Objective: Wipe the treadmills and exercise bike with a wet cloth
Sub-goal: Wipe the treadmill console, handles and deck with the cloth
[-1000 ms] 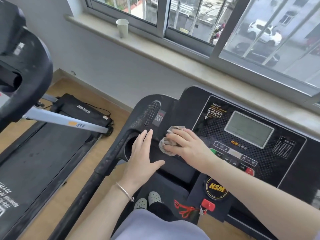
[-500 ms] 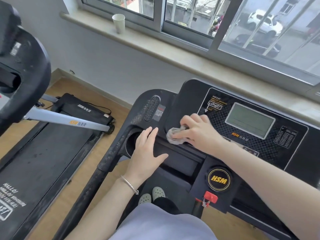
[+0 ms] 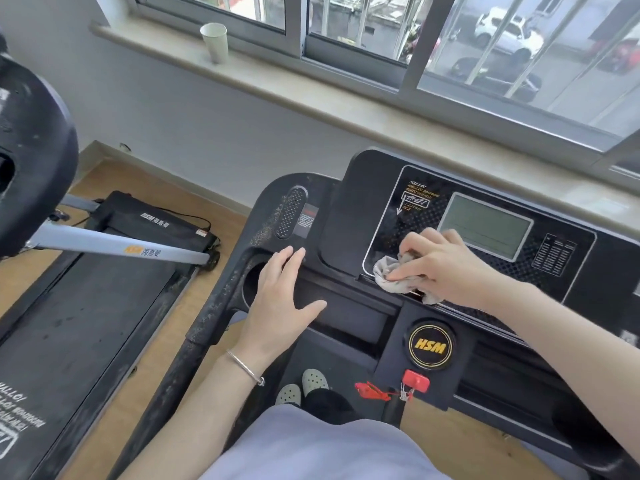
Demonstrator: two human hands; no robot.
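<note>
I stand at a black treadmill console (image 3: 349, 209) with a grey display (image 3: 485, 225). My right hand (image 3: 440, 263) grips a crumpled grey cloth (image 3: 389, 273) and presses it on the lower left corner of the display panel. My left hand (image 3: 282, 296) lies flat with straight fingers on the console's left side, beside the round cup holder (image 3: 251, 282). A second treadmill (image 3: 86, 306) lies on the floor to the left, its belt dusty.
A dusty black handrail (image 3: 204, 327) runs down from the console's left. Another machine's black console (image 3: 31, 181) looms at the far left. A paper cup (image 3: 215, 41) stands on the windowsill (image 3: 346, 109). A red safety key (image 3: 415, 380) hangs below the HSM badge.
My right hand has slid the cloth to the right, from the console's left part onto the display panel's lower left corner. My left hand has stayed in place.
</note>
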